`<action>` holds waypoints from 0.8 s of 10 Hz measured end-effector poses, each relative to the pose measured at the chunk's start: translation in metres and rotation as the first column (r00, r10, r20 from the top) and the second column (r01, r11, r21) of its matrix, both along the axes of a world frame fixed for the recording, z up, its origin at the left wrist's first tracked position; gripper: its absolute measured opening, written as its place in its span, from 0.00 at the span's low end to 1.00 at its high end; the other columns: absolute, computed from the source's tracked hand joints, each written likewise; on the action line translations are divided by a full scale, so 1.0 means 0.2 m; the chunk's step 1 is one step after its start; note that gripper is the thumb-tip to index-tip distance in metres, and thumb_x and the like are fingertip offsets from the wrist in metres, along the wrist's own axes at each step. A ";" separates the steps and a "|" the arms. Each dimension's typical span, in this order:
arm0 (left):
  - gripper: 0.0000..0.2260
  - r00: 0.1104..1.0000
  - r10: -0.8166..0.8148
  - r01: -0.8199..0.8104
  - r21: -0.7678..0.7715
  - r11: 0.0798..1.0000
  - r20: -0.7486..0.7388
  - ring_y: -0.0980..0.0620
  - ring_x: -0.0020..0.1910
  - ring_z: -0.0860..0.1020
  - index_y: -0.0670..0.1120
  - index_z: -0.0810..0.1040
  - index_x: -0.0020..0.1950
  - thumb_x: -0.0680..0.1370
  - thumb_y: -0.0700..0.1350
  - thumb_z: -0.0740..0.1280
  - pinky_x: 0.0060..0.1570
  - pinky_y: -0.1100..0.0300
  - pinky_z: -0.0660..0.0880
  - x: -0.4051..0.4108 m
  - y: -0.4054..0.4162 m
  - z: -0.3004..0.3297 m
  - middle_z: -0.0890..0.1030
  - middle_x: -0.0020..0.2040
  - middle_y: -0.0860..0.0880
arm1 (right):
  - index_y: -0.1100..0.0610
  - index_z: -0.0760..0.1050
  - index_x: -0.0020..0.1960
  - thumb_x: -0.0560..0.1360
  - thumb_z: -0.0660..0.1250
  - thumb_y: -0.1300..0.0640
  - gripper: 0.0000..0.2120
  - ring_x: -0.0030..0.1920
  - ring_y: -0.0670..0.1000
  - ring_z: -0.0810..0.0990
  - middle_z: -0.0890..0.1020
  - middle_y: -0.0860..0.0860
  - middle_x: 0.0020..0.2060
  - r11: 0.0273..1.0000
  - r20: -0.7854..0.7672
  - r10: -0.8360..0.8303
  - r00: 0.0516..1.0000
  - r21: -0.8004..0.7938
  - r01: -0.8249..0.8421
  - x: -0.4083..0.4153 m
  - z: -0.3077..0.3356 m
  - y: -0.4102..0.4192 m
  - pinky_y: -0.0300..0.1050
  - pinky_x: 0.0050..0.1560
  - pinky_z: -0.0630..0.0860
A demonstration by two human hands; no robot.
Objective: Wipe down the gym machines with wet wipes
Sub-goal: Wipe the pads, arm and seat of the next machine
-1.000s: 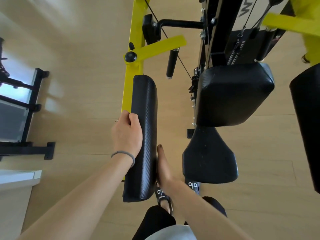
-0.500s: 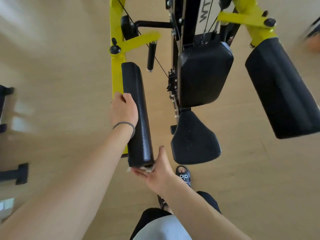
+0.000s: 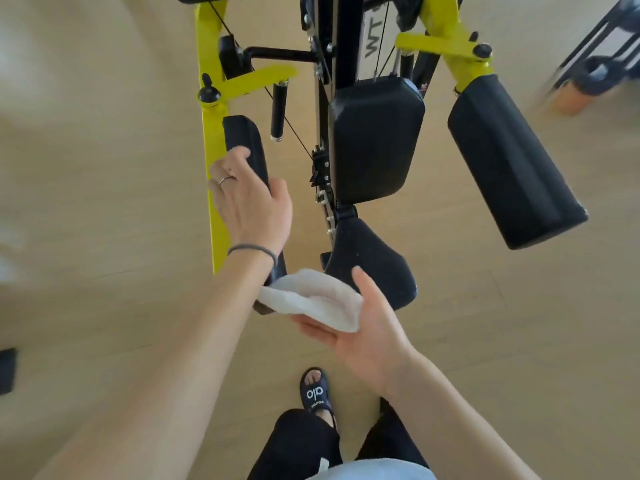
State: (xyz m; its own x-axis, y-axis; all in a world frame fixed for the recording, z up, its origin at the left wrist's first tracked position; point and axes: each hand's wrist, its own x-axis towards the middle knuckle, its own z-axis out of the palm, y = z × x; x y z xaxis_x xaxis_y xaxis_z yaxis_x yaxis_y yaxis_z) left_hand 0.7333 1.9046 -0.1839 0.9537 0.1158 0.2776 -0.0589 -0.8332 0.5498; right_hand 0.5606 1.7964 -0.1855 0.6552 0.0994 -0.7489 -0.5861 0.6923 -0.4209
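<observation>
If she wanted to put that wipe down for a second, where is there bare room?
Bare patches: the wooden floor left of the yellow frame, and the black seat top. Crowded: between the left pad and back pad, where a cable and handle hang. Her left hand grips the left pad; her right hand holds the wipe.

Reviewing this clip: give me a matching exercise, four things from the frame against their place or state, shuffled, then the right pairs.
Things:
1. left hand
2. right hand
3. seat pad
4. right arm pad

States:
A. untouched, far right of the machine
B. grips the left arm pad
C. holds the white wipe at the pad's lower end
D. untouched, below the back pad

Pairs: 1-B, 2-C, 3-D, 4-A
</observation>
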 end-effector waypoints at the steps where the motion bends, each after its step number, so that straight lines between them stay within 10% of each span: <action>1: 0.16 0.973 -0.165 0.163 0.028 0.986 0.164 0.43 0.56 0.72 0.41 0.70 0.65 0.78 0.42 0.63 0.56 0.59 0.64 -0.19 -0.13 0.05 0.72 0.62 0.41 | 0.58 0.83 0.56 0.84 0.54 0.42 0.25 0.52 0.52 0.86 0.87 0.56 0.51 0.978 -0.018 -0.056 0.998 -0.201 0.051 -0.06 -0.14 -0.22 0.52 0.63 0.76; 3: 0.14 0.953 -0.293 0.285 -0.099 0.953 -0.079 0.52 0.61 0.73 0.46 0.69 0.68 0.82 0.45 0.60 0.54 0.62 0.69 -0.49 -0.39 -0.28 0.75 0.64 0.49 | 0.55 0.73 0.72 0.76 0.62 0.37 0.32 0.65 0.50 0.78 0.82 0.51 0.63 0.979 -0.074 -0.150 0.986 -0.147 0.138 -0.12 -0.44 -0.58 0.49 0.71 0.68; 4: 0.17 0.909 -0.136 0.021 -0.281 0.960 -0.394 0.50 0.64 0.74 0.45 0.67 0.73 0.83 0.44 0.58 0.59 0.58 0.72 -0.52 -0.42 -0.62 0.74 0.69 0.47 | 0.54 0.70 0.69 0.85 0.54 0.48 0.16 0.62 0.41 0.71 0.77 0.47 0.60 0.673 -0.404 -0.642 0.652 0.111 0.731 -0.09 -0.64 -0.72 0.44 0.66 0.70; 5: 0.19 0.829 -0.030 -0.139 -0.257 0.956 -0.558 0.46 0.59 0.76 0.45 0.64 0.75 0.84 0.46 0.56 0.52 0.58 0.69 -0.57 -0.40 -0.94 0.74 0.69 0.45 | 0.56 0.70 0.68 0.86 0.54 0.44 0.20 0.52 0.45 0.75 0.77 0.47 0.56 0.831 -0.128 0.015 0.992 -0.549 -0.084 -0.04 -0.89 -0.79 0.49 0.65 0.75; 6: 0.22 0.776 0.005 -0.214 -0.257 0.942 -0.631 0.43 0.65 0.73 0.48 0.60 0.79 0.84 0.48 0.53 0.56 0.56 0.67 -0.59 -0.43 -1.23 0.70 0.73 0.45 | 0.53 0.75 0.63 0.85 0.54 0.45 0.17 0.55 0.49 0.80 0.82 0.47 0.57 0.678 0.024 0.174 0.984 -0.728 -0.102 -0.02 -1.11 -0.81 0.45 0.54 0.76; 7: 0.26 0.740 -0.016 -0.247 -0.294 0.923 -0.672 0.42 0.67 0.72 0.51 0.54 0.81 0.82 0.53 0.51 0.65 0.49 0.70 -0.55 -0.45 -1.53 0.71 0.73 0.44 | 0.52 0.73 0.61 0.85 0.51 0.47 0.15 0.53 0.50 0.77 0.79 0.48 0.53 0.311 0.084 0.549 0.832 -0.944 -0.110 0.05 -1.36 -0.74 0.44 0.50 0.74; 8: 0.26 0.745 -0.015 -0.272 -0.325 0.906 -0.667 0.44 0.74 0.66 0.54 0.54 0.81 0.83 0.56 0.49 0.72 0.46 0.64 -0.49 -0.46 -1.78 0.66 0.77 0.48 | 0.53 0.63 0.76 0.86 0.47 0.48 0.22 0.71 0.55 0.69 0.71 0.53 0.72 -0.207 -0.168 0.844 0.510 -0.978 0.019 0.08 -1.75 -0.70 0.50 0.69 0.70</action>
State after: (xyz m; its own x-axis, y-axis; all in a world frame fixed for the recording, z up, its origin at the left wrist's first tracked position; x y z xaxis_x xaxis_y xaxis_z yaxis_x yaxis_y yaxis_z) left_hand 0.6344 1.8120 -0.5401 0.8481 0.2080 -0.4872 0.5177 -0.5210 0.6787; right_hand 0.5762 1.6567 -0.5355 0.9800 0.1614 -0.1165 0.0767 -0.8461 -0.5274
